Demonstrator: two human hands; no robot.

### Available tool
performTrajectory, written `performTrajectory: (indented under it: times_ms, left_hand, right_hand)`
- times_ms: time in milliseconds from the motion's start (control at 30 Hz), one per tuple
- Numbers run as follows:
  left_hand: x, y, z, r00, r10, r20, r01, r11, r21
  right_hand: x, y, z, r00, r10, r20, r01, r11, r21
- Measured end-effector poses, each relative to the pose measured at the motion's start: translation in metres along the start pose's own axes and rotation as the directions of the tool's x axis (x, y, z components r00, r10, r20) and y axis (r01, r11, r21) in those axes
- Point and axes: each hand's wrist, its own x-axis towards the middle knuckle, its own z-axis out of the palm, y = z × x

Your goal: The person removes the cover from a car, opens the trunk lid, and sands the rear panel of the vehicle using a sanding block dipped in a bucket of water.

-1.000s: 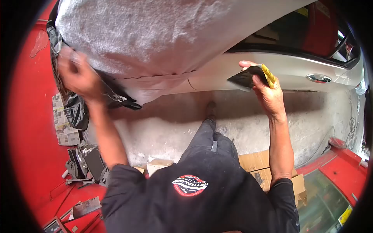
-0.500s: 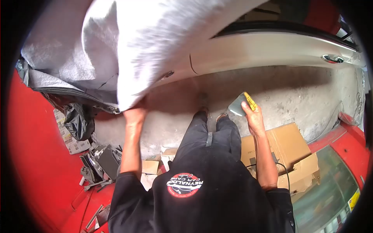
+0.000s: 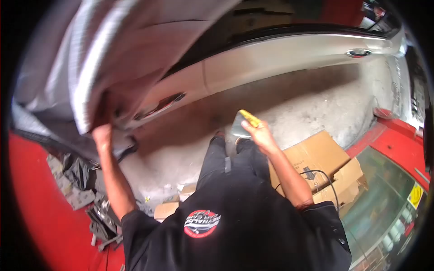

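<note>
A grey car cover [image 3: 149,54] drapes over a pale car [image 3: 271,58] at the upper left. My left hand [image 3: 103,134] is closed on the cover's hanging edge, its fingers partly hidden by the cloth. In my right hand [image 3: 261,135] is a filler spreader [image 3: 242,125], a flat grey blade with a yellow grip strip along one edge. My thumb lies across it. The spreader is held over the concrete floor, apart from the car.
Cardboard boxes [image 3: 312,156] lie to my right, a black cable looping over them. Beyond is a red car's glass [image 3: 384,194]. Red bodywork [image 3: 40,194] and scrap parts [image 3: 106,221] are at my left. The pale car's door handle [image 3: 359,53] projects at the upper right.
My left hand has carried the cover edge leftward, baring more of the pale car's side and another door handle. The right hand still holds the spreader. The view has shifted.
</note>
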Motion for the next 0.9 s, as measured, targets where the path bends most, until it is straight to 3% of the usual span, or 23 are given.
performTrajectory:
  times_ms: [33, 67, 100, 133, 167, 233, 267, 333, 400, 467, 500, 533, 567, 600, 633, 700, 767, 833, 900]
  left_hand:
    - [-0.015, 0.017, 0.011, 0.99, -0.125, 0.065, 0.138, 0.955, -0.262]
    - [-0.012, 0.042, 0.008, 0.973, -0.184, 0.142, 0.225, 0.894, -0.387]
    - [-0.008, 0.068, 0.005, 0.946, -0.241, 0.218, 0.32, 0.807, -0.496]
    - [-0.004, 0.093, 0.003, 0.91, -0.296, 0.291, 0.414, 0.702, -0.58]
    - [-0.002, 0.107, 0.001, 0.907, -0.302, 0.294, 0.421, 0.663, -0.619]
    - [0.003, 0.112, 0.002, 0.867, -0.37, 0.334, 0.497, 0.595, -0.632]
    - [0.004, 0.093, 0.015, 0.859, -0.314, 0.405, 0.511, 0.584, -0.631]
    - [-0.002, 0.09, 0.027, 0.797, -0.279, 0.536, 0.529, 0.751, -0.395]
    - [-0.024, 0.056, 0.056, 0.706, -0.158, 0.69, 0.544, 0.745, -0.386]
    - [-0.04, 0.076, 0.064, 0.615, -0.019, 0.788, 0.359, 0.896, -0.259]
    - [-0.046, 0.102, 0.062, 0.616, 0.028, 0.787, 0.164, 0.973, -0.163]
    - [-0.05, 0.135, 0.06, 0.65, 0.037, 0.759, 0.109, 0.984, -0.141]
    - [-0.055, 0.165, 0.055, 0.686, 0.027, 0.727, 0.125, 0.98, -0.154]
    - [-0.056, 0.198, 0.051, 0.662, -0.112, 0.741, 0.43, 0.867, -0.253]
    - [-0.073, 0.197, 0.072, 0.81, -0.071, 0.582, 0.37, 0.832, -0.414]
    - [-0.073, 0.2, 0.087, 0.959, 0.135, 0.249, -0.065, 0.96, -0.271]
    - [-0.064, 0.186, 0.098, 0.978, 0.158, 0.139, -0.149, 0.986, -0.072]
    - [-0.073, 0.139, 0.126, 0.992, 0.123, -0.024, -0.119, 0.985, 0.123]
    - [-0.072, 0.135, 0.126, 0.993, 0.108, 0.044, -0.116, 0.957, 0.268]
  right_hand:
    - [-0.007, -0.005, 0.007, 0.999, -0.046, -0.014, 0.046, 0.997, 0.058]
    - [-0.013, -0.012, 0.008, 0.998, -0.064, -0.028, 0.065, 0.997, 0.038]
    - [-0.007, 0.005, -0.007, 0.994, 0.105, -0.001, -0.105, 0.994, -0.028]
    - [-0.013, 0.0, -0.002, 0.999, -0.025, -0.02, 0.026, 0.998, 0.051]
    - [-0.017, 0.006, -0.007, 0.999, -0.006, -0.036, 0.01, 0.994, 0.104]
    - [-0.018, 0.004, -0.008, 0.991, 0.108, -0.084, -0.097, 0.987, 0.128]
    - [-0.016, 0.004, -0.009, 0.99, 0.109, -0.088, -0.097, 0.987, 0.127]
    - [-0.013, 0.011, -0.02, 0.988, 0.101, -0.113, -0.085, 0.987, 0.138]
    - [-0.008, 0.027, -0.022, 0.991, 0.063, -0.121, -0.055, 0.996, 0.065]
    - [-0.014, 0.019, -0.029, 0.985, 0.04, -0.166, -0.036, 0.999, 0.028]
    - [-0.015, 0.012, -0.023, 0.984, 0.042, -0.173, -0.037, 0.999, 0.033]
    - [-0.017, 0.01, -0.021, 0.984, -0.005, -0.178, 0.022, 0.996, 0.092]
    - [-0.017, 0.013, -0.016, 0.984, -0.054, -0.168, 0.079, 0.986, 0.145]
    - [-0.014, 0.019, -0.017, 0.985, -0.059, -0.161, 0.086, 0.983, 0.164]
    - [-0.011, 0.026, -0.019, 0.988, -0.061, -0.143, 0.087, 0.98, 0.181]
    - [-0.004, 0.043, -0.025, 0.988, 0.019, -0.155, 0.003, 0.99, 0.142]
    - [-0.006, 0.039, -0.024, 0.984, -0.018, -0.177, 0.042, 0.99, 0.132]
    - [-0.012, 0.028, -0.024, 0.982, -0.039, -0.187, 0.066, 0.988, 0.139]
    - [-0.019, 0.021, -0.024, 0.979, -0.036, -0.199, 0.063, 0.99, 0.129]
